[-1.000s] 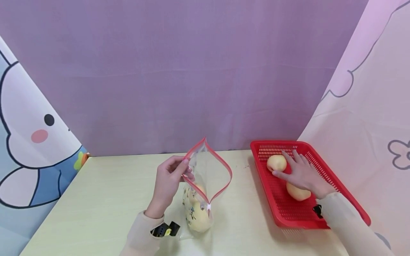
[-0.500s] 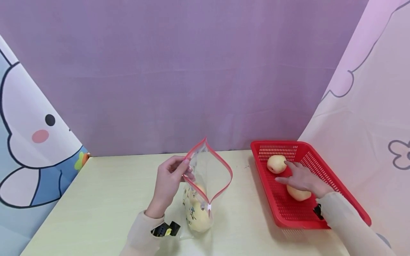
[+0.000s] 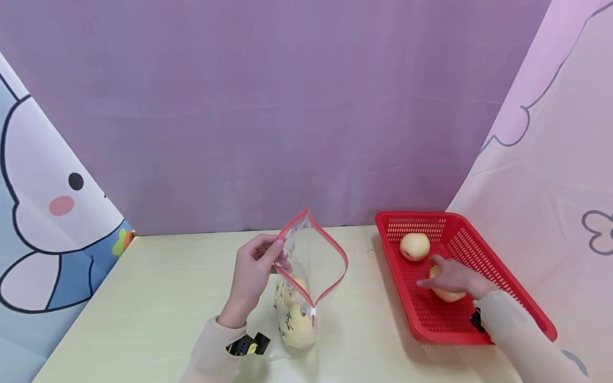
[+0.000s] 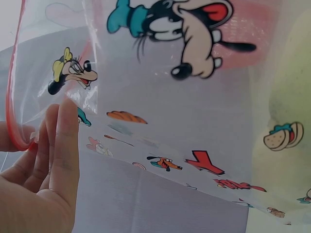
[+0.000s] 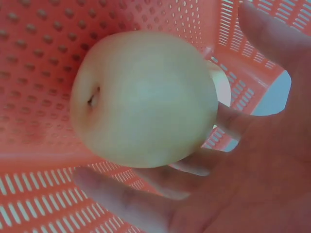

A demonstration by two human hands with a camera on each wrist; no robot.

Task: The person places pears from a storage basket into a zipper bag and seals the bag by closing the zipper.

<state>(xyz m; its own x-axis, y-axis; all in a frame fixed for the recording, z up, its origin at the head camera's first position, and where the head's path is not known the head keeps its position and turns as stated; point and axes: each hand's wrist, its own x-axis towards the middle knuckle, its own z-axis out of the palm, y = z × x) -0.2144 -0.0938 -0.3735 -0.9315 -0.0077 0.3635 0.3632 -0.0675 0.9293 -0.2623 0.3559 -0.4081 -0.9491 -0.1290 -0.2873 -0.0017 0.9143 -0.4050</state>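
Observation:
My left hand pinches the red-edged mouth of a clear zip bag, which stands upright with its mouth wide. Inside the bag sit pale yellow pears, partly hidden by printed cartoon figures. In the red basket, my right hand hangs over a pale yellow pear with fingers and thumb spread. The right wrist view has the fingers along one side of that pear, the thumb apart from it. Another pear lies farther back in the basket. Whether any right fingertip touches fruit, I cannot tell.
The basket, with slotted sides, stands on the right of a pale table. A purple cloth hangs behind. Printed panels flank the table, a cartoon figure on the left one.
My right hand has come away from the farther pear and moved back over the nearer one, its fingers lowering. The left hand and the bag have stayed in place.

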